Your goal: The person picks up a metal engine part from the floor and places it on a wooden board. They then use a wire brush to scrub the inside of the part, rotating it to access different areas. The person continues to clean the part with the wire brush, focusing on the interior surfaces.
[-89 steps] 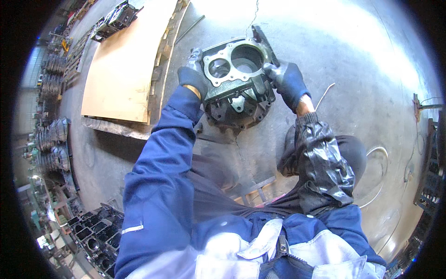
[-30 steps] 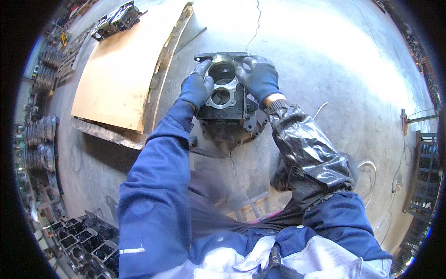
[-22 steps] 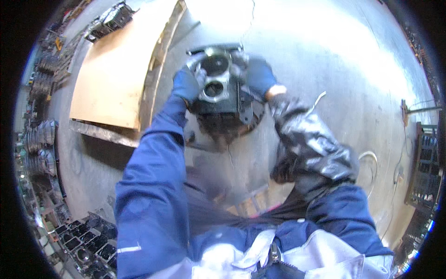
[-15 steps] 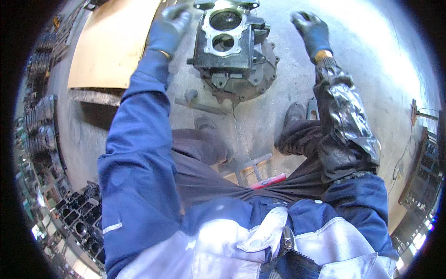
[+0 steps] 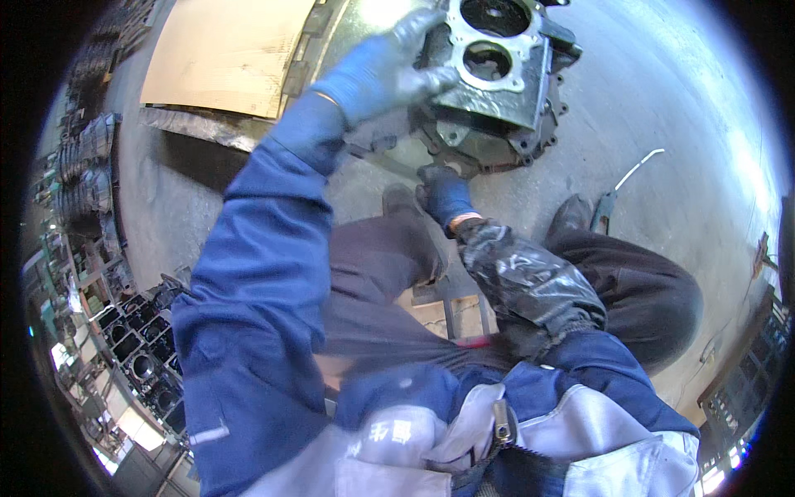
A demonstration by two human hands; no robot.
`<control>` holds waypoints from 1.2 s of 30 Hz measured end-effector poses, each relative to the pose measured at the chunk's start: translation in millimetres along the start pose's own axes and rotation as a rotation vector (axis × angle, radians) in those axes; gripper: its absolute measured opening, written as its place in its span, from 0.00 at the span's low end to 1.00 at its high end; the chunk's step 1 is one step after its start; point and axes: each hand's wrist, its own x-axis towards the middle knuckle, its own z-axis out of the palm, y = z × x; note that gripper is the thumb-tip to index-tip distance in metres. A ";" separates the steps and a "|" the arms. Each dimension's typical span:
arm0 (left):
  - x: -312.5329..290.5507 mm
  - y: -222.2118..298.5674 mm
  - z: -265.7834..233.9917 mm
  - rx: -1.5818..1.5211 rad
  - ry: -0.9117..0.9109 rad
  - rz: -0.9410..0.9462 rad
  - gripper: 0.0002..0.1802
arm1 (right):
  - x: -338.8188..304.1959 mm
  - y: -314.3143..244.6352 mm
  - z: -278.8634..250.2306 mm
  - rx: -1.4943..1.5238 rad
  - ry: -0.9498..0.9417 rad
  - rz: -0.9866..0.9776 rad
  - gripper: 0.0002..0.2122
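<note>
A black gearbox housing [image 5: 489, 112] stands on the floor in front of me, with a bright machined top face and two round bores. My left hand [image 5: 383, 79], in a blue and grey glove, is open at its left side. The thumb and fingers are spread by the top edge; whether they touch it I cannot tell. My right hand [image 5: 445, 196], also gloved, is low in front of the housing, closed around what looks like a hammer's handle. The blurred grey hammer head [image 5: 371, 142] shows below my left wrist, and most of the handle is hidden.
A tan board [image 5: 224, 54] lies on a low support at the left. Near my right foot is a tool with a dark handle and a thin pale rod [image 5: 639, 167]. Black metal castings [image 5: 137, 356] are stacked at the lower left. A wooden piece [image 5: 447, 311] lies between my legs.
My right hand has come down and left from the housing's right side to the hammer on the floor. My left hand has moved right with the view, which has shifted left.
</note>
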 end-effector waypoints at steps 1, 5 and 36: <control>0.2 -1.8 5.2 0.012 -0.048 -0.093 0.46 | 12.3 -1.5 13.8 -0.016 -0.077 0.039 0.14; 0.6 -6.6 9.1 -0.048 -0.019 -0.113 0.51 | 52.2 3.3 59.1 -0.054 -0.234 0.103 0.13; 46.6 2.1 37.4 -0.144 0.371 -0.353 0.41 | -75.0 -19.8 -316.0 -0.123 -0.560 0.445 0.19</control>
